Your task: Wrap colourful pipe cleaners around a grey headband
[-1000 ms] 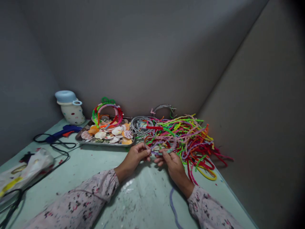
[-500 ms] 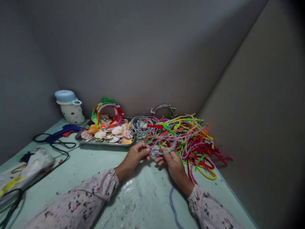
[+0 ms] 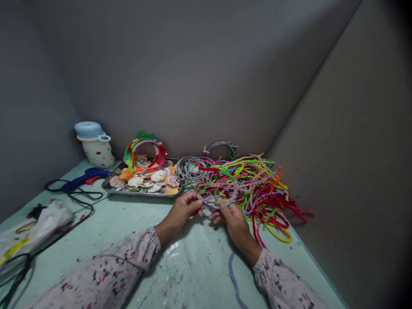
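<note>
Both my hands meet at the near edge of a heap of coloured pipe cleaners (image 3: pixel 254 184) on a pale green table (image 3: pixel 128 231). My left hand (image 3: pixel 184 210) is closed in a pinch on a small purple wrapped ring (image 3: pixel 213 201). Its other side is pinched by my right hand (image 3: pixel 232 221), fingers curled. A loose purple pipe cleaner (image 3: pixel 234 279) trails down the table under my right wrist.
A metal tray of seashells (image 3: pixel 144 182) holds several wrapped hoops (image 3: pixel 144 152). Grey wire coils (image 3: pixel 191 167) lie beside it. At the left are a blue glue gun (image 3: pixel 84 178) with black cord, a lidded spotted jar (image 3: pixel 95 146) and a plastic bag (image 3: pixel 32 229). Grey walls close in.
</note>
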The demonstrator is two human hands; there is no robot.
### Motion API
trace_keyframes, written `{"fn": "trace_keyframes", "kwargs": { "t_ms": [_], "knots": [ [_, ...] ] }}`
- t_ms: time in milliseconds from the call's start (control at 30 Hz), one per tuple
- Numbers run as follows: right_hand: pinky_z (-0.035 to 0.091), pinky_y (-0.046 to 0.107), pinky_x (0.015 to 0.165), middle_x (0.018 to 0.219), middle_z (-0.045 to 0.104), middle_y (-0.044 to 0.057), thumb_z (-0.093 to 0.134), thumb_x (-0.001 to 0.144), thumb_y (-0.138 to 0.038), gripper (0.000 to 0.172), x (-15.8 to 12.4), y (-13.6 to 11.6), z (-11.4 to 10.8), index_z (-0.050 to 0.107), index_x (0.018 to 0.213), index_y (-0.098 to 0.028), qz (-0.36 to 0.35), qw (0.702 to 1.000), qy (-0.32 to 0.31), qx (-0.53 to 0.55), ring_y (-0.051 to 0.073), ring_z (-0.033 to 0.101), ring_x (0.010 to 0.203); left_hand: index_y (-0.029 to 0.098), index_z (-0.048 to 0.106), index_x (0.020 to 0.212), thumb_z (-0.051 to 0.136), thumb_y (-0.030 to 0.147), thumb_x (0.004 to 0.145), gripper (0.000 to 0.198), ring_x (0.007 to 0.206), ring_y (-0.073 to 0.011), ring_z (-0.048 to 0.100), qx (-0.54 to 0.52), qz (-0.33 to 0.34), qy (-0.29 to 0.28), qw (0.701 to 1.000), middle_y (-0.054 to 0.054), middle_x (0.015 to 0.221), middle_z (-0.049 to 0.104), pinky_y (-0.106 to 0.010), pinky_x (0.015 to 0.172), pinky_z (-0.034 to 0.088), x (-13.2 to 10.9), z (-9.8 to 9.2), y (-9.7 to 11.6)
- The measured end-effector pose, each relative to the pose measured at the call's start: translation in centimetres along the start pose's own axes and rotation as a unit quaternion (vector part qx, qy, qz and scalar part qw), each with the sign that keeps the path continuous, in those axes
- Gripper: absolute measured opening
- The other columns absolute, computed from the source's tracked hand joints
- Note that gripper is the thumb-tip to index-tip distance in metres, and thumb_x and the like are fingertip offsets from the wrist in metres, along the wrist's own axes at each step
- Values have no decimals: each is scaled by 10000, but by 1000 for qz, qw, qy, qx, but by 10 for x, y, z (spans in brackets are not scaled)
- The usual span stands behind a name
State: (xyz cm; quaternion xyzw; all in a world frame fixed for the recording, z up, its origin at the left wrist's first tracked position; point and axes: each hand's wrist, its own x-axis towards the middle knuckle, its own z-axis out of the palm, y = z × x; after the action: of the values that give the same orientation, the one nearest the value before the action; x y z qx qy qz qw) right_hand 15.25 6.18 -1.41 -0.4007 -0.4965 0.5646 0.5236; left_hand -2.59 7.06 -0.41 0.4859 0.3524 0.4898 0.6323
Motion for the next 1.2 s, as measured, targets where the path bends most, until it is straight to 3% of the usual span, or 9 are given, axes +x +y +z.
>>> {"fn": "trace_keyframes", "kwargs": {
  "t_ms": [1200],
  "knots": [
    [525,285,569,726,713,67,596,808,-545,403,-1,0,-1,616,907,-155,-9,1000,10,-21,183,672,617,145,593,842,673,364,779,241,616,-85,526,-10,12,-2,1000,2,723,574,-208,608,394,-2,4,5]
  ]
}}
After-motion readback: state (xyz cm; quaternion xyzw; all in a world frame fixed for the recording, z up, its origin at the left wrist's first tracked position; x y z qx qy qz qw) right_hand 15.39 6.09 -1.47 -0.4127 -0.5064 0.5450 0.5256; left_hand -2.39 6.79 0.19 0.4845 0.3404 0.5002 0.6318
